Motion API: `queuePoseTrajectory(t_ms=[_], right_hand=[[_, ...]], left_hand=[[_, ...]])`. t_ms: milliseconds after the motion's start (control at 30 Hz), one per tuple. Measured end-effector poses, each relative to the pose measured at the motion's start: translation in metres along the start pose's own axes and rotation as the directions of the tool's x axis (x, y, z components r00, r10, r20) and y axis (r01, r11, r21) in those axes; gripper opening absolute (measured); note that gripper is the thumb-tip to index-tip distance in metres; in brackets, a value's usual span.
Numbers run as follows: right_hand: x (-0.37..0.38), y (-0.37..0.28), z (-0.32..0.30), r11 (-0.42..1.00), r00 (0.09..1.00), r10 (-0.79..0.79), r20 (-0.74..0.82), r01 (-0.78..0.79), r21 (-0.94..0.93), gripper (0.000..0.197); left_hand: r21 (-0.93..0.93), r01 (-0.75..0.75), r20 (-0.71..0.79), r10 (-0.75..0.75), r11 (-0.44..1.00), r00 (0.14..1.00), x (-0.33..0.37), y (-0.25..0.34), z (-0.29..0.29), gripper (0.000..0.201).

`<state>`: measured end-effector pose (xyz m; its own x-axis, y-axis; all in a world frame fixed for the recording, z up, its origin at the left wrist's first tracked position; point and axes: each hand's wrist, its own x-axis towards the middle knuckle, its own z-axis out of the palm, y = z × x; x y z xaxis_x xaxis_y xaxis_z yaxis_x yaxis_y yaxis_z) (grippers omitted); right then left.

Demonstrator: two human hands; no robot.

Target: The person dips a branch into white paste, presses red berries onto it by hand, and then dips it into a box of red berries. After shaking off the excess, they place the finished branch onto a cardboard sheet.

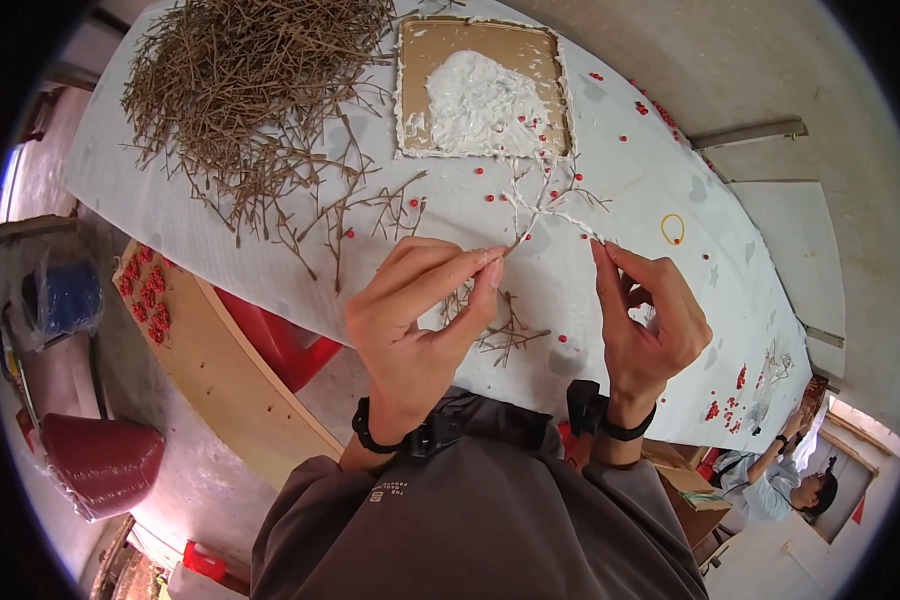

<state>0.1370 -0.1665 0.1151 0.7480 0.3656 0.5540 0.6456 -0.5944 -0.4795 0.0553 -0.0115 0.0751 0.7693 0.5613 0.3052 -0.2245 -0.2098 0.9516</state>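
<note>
Between both hands, left hand (pixel 415 320) and right hand (pixel 650 320) pinch a half-whitened twig (pixel 545 205); at eleven o'clock, a large bare twig pile (pixel 240 90) waits uncoated.

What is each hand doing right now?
Left hand: closed, pinching the stem of the white-coated branched twig.
Right hand: closed, pinching the twig's other end.

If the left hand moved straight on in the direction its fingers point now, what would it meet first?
The left hand points right, along the white-coated twig it pinches. It would probably meet the right hand's fingertips first, though depth is unclear.
</note>
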Motion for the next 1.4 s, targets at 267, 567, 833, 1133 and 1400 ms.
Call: queuePoseTrajectory(t_ms=[267, 567, 833, 1133, 1400], right_hand=[[-0.004, -0.009, 0.005, 1.0, 0.999, -0.007, 0.032, 0.006, 0.027, 0.017], [0.001, -0.004, 0.007, 0.999, 1.0, -0.005, 0.002, 0.005, -0.032, 0.014], [0.017, 0.023, -0.009, 0.978, 0.983, -0.182, 0.036, 0.185, -0.096, 0.016], [0.018, 0.03, -0.022, 0.944, 0.942, -0.319, 0.109, 0.325, -0.05, 0.019], [0.021, 0.037, -0.026, 0.951, 0.949, -0.292, 0.121, 0.302, -0.072, 0.021]], left_hand=[[0.202, -0.167, -0.046, 0.18, 0.965, 0.983, 0.002, 0.0, 0.003, 0.025], [0.223, -0.147, -0.033, 0.158, 0.964, 0.987, 0.002, 0.0, 0.005, 0.023], [0.095, 0.045, 0.0, -0.045, 0.994, 0.999, 0.002, 0.008, -0.003, 0.014], [0.084, 0.055, -0.053, -0.051, 0.995, 0.997, 0.001, 0.008, -0.006, 0.011], [0.108, -0.003, 0.014, 0.002, 0.994, 1.0, 0.0, 0.004, -0.013, 0.009]])
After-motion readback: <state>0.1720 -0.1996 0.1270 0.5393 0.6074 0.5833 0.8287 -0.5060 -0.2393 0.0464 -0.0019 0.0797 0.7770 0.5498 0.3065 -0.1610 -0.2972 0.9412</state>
